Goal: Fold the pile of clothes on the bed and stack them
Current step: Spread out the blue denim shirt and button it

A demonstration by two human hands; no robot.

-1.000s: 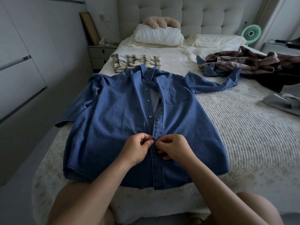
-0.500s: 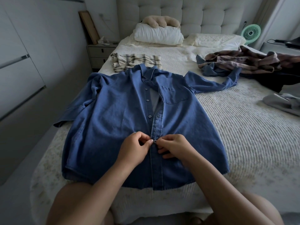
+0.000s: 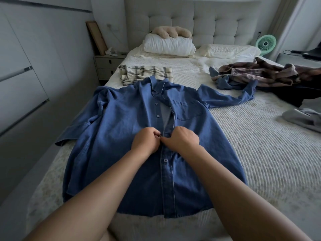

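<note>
left hand point(image 3: 145, 142) and right hand point(image 3: 182, 140) meeting knuckle to knuckle, fingers curled, pinching the front placket of a blue denim shirt point(image 3: 112, 145) spread beneath them on bed point(image 3: 260, 153).

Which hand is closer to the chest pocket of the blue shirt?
Right. The right hand pinches the shirt's front edge just below the chest pocket, on the same side of the blue shirt. The left hand grips the opposite edge, across the opening from the pocket.

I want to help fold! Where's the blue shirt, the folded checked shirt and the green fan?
blue shirt point(image 3: 111, 136): head view, on its front panel left of the buttons.
folded checked shirt point(image 3: 144, 73): head view, on its top face.
green fan point(image 3: 265, 44): head view, on its round grille.
</note>
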